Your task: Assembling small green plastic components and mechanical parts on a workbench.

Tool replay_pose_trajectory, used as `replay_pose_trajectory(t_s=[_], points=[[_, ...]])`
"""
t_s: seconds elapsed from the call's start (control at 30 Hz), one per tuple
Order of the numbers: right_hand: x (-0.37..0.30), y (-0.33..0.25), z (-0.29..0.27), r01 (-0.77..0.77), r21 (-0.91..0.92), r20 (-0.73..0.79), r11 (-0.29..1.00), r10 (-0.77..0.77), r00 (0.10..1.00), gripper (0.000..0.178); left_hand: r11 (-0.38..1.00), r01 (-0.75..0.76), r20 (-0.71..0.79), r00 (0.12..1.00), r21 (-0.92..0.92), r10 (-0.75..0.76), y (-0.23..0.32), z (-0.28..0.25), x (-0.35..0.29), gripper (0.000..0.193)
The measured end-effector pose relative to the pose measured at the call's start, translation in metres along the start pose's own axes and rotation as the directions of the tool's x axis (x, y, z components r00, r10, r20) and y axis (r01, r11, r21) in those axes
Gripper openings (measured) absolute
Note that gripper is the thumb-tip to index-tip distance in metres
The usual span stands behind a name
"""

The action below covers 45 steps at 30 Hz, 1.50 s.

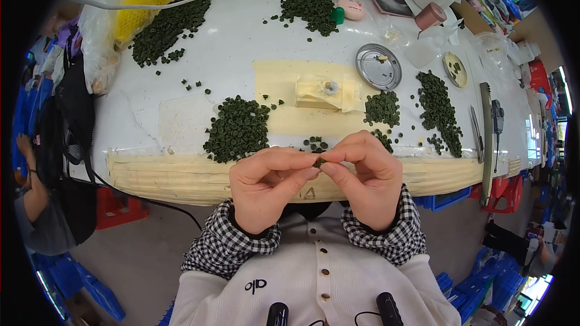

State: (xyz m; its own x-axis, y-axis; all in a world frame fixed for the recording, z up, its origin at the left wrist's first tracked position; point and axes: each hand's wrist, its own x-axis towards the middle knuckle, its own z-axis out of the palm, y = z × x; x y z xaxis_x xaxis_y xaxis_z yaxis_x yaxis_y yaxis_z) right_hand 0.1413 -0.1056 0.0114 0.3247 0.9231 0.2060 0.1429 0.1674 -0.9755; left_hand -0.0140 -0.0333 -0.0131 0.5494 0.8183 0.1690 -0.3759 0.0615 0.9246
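My left hand (266, 184) and my right hand (368, 175) meet fingertip to fingertip above the table's taped front edge. Between their thumbs and forefingers they pinch one small dark green part (318, 162), mostly hidden by the fingers. Just beyond the fingertips lies a little cluster of like green parts (315, 143). A bigger heap of small dark green cap-shaped parts (237, 128) is beyond my left hand. Past my right hand are a flatter pile (382, 108) and a long pile (439, 110) of similar green pieces.
A tape-covered block (318, 93) stands mid-table, beside a round metal lid (379, 66). More green heaps (172, 27) lie farther back. Tweezers (476, 134) and a long green bar (486, 143) lie at the right. A white cable (121, 6) crosses the back left. Another person's arm (35, 184) shows at far left.
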Motion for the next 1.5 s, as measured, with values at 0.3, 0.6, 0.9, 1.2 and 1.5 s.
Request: replay_pose_trajectory(t_s=[0.3, 0.6, 0.9, 1.2, 1.5], points=[[-0.0051, 0.0021, 0.0055, 0.034, -0.008, -0.027, 0.999, -0.034, 0.999, 0.019, 0.999, 0.032, -0.037, 0.999, -0.043, -0.034, 0.0015, 0.0004, -0.0009, 0.018], [-0.0068, -0.0012, 0.0047, 0.149, -0.117, 0.058, 0.982, -0.143, 0.988, 0.027, 0.99, 0.036, -0.063, 0.997, -0.135, -0.045, 0.0014, 0.0008, -0.0009, 0.016], [-0.0065, -0.0008, 0.0034, 0.149, -0.135, 0.061, 0.98, -0.142, 0.988, 0.027, 0.999, -0.033, -0.005, 0.999, -0.016, 0.033, 0.0008, -0.0031, 0.0021, 0.017], [-0.006, -0.0028, 0.0036, 0.146, -0.131, 0.069, 0.98, -0.138, 0.988, 0.027, 0.989, 0.058, -0.056, 0.996, -0.133, -0.066, 0.004, 0.0012, 0.0007, 0.019], [-0.0062, -0.0014, 0.0028, 0.157, -0.129, 0.074, 0.979, -0.148, 0.986, 0.027, 0.999, -0.028, -0.007, 1.0, -0.023, 0.028, -0.0007, -0.0025, 0.0029, 0.019]])
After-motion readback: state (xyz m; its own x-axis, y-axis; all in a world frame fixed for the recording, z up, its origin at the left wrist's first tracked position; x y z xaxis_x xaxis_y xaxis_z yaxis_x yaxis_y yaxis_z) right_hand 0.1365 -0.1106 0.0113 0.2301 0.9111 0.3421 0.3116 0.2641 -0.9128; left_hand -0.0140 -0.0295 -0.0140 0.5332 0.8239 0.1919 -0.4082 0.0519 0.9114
